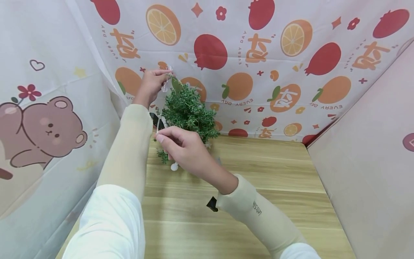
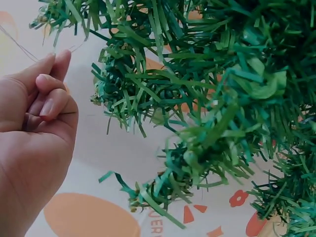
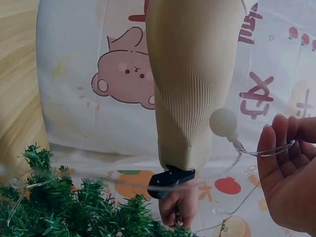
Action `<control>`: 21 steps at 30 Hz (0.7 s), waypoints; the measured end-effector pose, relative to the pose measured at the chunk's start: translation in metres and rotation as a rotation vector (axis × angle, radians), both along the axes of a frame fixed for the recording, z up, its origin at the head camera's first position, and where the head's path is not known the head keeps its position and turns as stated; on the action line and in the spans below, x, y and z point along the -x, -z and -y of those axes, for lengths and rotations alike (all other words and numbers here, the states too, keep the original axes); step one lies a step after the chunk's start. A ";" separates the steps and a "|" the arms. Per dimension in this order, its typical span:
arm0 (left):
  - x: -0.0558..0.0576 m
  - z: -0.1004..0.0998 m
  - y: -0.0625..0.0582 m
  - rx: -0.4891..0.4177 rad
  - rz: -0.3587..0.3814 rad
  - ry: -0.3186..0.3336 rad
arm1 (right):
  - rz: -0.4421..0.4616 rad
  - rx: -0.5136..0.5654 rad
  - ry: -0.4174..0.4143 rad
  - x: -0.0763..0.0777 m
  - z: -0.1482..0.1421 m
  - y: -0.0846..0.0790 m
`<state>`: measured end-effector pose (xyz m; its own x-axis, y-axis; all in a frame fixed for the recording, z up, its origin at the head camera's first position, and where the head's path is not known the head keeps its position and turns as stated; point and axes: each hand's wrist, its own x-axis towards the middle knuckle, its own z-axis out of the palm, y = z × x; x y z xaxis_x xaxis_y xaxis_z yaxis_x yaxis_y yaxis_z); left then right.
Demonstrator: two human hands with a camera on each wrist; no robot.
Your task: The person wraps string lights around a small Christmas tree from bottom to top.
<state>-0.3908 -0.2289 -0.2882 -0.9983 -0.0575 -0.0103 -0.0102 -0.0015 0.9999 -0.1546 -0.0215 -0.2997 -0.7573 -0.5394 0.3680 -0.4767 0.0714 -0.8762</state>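
Observation:
A small artificial Christmas tree [image 1: 191, 111] with green tinsel needles stands at the back of the table. Beside its top, at the left, my left hand [image 1: 152, 85] pinches a thin clear wire, seen close up in the left wrist view with the hand [image 2: 47, 106] left of the branches [image 2: 197, 98]. My right hand [image 1: 194, 153] is in front of the tree's lower left side, pinching another stretch of light-string wire. In the right wrist view, a round white bulb [image 3: 223, 122] hangs on that wire next to the right hand [image 3: 291, 173]. Wire also crosses the branches there.
Another white bulb [image 1: 174, 167] shows low at the tree's front. A wood-grain table [image 1: 258, 172] lies below. Printed cloth walls with fruit [image 1: 210, 50] and a bear [image 1: 53, 129] enclose the back and left. Black straps [image 1: 212, 204] are on both wrists.

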 end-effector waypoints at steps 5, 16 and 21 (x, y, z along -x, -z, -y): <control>0.004 0.004 -0.006 -0.163 -0.032 0.001 | -0.054 0.084 0.029 0.001 0.002 -0.001; 0.006 0.005 -0.029 -0.208 -0.055 -0.035 | -0.176 0.229 0.024 0.000 0.006 -0.010; 0.003 0.016 -0.015 -0.196 -0.023 -0.045 | -0.130 0.154 0.020 -0.002 0.010 -0.001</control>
